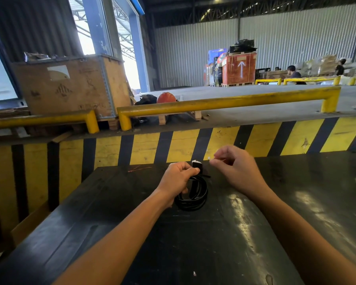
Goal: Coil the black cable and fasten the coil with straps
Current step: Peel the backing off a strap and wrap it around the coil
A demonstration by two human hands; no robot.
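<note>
The black cable (195, 199) is wound into a small coil and hangs just above the dark table (103, 212). My left hand (177, 178) grips the top left of the coil, with the thumb pressed on a black strap (197, 165) that has a white tag on it. My right hand (237, 168) is to the right of the coil, fingers pinched on a thin pale strap end (211, 159) near the strap. The part of the coil under my left palm is hidden.
A yellow and black striped wall (179, 145) stands behind the table's far edge, with yellow rails (224, 103) above it. A thin red thread (139, 168) lies on the table at the far left. A small white scrap (194, 273) lies near the front.
</note>
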